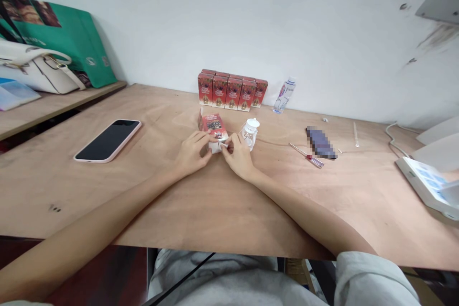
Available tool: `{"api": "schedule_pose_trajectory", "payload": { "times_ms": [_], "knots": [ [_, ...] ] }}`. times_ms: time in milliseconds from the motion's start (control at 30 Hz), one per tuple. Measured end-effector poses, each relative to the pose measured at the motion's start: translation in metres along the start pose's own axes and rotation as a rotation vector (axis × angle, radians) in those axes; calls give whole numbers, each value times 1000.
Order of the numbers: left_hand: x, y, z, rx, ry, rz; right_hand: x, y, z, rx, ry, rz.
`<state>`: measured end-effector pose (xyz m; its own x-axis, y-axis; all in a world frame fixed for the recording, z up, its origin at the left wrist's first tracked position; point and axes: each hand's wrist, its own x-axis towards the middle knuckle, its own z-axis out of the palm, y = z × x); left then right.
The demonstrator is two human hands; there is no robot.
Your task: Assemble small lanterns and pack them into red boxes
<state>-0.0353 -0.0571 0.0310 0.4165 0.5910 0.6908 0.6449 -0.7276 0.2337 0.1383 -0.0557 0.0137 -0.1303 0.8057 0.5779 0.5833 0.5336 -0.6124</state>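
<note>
A small red printed box (215, 125) lies on the wooden table, its white flaps toward me and another flap standing up at its far left. My left hand (195, 154) pinches the box's near left edge between thumb and fingers. At the near right corner, my right hand (238, 154) has its fingers closed on a white flap. Just beyond my right hand stands a small white lantern (252, 129), upright.
Red boxes (234, 91) stand in rows by the wall, beside a leaning clear bottle (285, 95). A phone (108, 141) lies left. Rightward are a screwdriver (311, 158), a blurred dark item (321, 142) and a white device (428, 186).
</note>
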Motion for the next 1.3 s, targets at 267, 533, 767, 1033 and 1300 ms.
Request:
{"api": "schedule_pose_trajectory", "payload": {
  "times_ms": [267,533,767,1033,1300],
  "knots": [
    [1,-1,-1,10,-7,-8,4,-1,2,-47,-17,-2],
    [1,0,-1,14,2,5,3,-1,5,-116,9,1],
    [2,1,-1,6,-4,-7,3,-2,6,-195,-43,-37],
    [2,2,-1,1,2,-12,8,9,6,-84,2,-25],
    [-1,-3,2,-207,29,-137,13,20,0,58,-84,-110]
  ]
}}
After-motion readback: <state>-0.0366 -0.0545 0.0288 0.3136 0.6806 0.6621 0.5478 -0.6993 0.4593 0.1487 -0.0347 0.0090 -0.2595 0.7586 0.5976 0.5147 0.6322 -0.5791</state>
